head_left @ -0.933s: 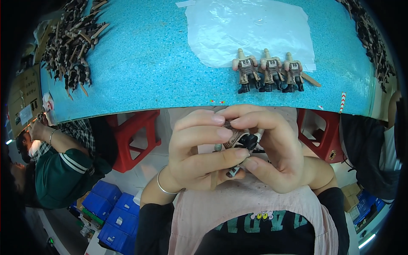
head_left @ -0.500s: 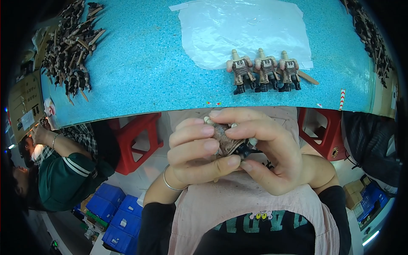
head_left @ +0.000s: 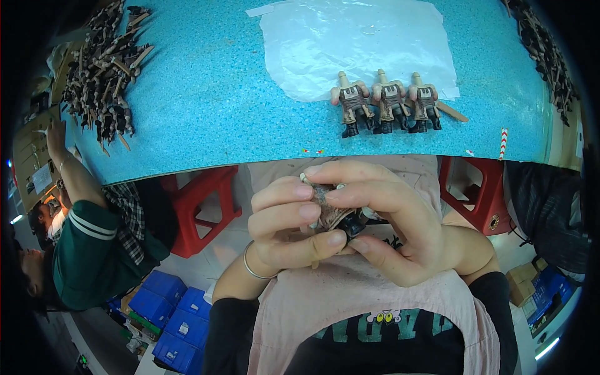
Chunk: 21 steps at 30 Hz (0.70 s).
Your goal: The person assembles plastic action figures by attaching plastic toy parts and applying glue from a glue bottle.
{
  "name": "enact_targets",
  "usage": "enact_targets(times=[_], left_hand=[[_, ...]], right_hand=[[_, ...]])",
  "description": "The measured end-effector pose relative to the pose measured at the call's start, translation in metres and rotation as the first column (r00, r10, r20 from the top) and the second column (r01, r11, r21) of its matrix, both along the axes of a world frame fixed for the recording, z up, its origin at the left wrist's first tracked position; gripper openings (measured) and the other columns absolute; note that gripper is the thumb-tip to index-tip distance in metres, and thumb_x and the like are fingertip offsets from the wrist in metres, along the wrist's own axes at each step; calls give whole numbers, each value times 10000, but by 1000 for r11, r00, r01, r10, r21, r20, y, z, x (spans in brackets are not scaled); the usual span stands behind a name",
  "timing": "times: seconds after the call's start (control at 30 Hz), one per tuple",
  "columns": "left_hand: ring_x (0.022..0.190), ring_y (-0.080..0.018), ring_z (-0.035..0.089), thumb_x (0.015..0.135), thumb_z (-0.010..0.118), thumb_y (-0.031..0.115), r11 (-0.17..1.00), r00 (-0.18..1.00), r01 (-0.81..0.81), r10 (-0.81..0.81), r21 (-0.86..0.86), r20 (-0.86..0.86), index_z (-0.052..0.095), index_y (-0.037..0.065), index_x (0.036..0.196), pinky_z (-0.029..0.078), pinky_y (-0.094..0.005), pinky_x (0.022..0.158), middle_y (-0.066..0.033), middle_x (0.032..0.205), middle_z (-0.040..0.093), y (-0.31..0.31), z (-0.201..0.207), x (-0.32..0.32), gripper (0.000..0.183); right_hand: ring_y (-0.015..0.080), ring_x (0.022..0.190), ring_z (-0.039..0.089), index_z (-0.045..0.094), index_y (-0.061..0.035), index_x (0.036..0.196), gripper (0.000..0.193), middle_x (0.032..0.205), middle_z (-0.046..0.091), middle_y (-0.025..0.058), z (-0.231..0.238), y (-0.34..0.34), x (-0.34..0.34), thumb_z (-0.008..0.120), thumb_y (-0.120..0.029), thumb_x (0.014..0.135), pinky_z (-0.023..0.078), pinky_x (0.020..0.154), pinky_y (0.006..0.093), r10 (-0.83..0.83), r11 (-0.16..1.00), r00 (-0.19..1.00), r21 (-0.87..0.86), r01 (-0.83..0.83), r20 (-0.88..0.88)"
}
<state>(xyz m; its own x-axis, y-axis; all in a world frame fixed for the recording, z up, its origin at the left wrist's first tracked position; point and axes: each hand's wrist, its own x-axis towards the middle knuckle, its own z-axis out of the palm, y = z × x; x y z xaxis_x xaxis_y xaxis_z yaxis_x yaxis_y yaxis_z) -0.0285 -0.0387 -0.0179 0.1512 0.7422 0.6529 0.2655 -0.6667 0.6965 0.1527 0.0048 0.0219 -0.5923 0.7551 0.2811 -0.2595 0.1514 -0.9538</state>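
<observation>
Brown and black, the small plastic-looking figure (head_left: 331, 215) is before the near edge of the blue speckled desk (head_left: 206, 94), pinched by both left hand (head_left: 284, 220) and right hand (head_left: 397, 215). The step seems careful two-handed handling; the next move calls for steady hold.

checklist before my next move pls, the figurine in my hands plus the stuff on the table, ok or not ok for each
1. Held figurine gripped by left hand and right hand: ok.
2. Its whole surface in view: not ok, fingers cover much of it.
3. Its hidden underside undamaged: cannot tell.
4. Three figurines lined up side by side: ok.
5. Those three fully on the plastic sheet: not ok, legs extend onto the blue tabletop.
</observation>
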Motion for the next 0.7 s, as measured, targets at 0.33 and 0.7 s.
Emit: enact_targets(times=[0.33, 0.7], left_hand=[[1075, -284, 511, 766, 770, 325, 957, 961, 123, -49, -264, 271, 607, 173, 1070, 467, -396, 894, -96, 1162, 471, -5, -3, 6, 377], [1184, -270, 483, 750, 778, 357, 587, 583, 650, 21, -482, 812, 581, 115, 1133, 421, -422, 1002, -92, 1183, 453, -13, 3, 5, 494]], right_hand=[[358, 1177, 496, 423, 49, 1284, 540, 1270, 476, 254, 0, 3, 4, 581, 39, 768, 411, 973, 424, -59, 993, 990, 108, 45, 132], [284, 1004, 536, 485, 27, 1233, 509, 1147, 495, 182, -6, 0, 5, 637, -25, 749, 446, 852, 365, -152, 982, 977, 135, 132, 152]])
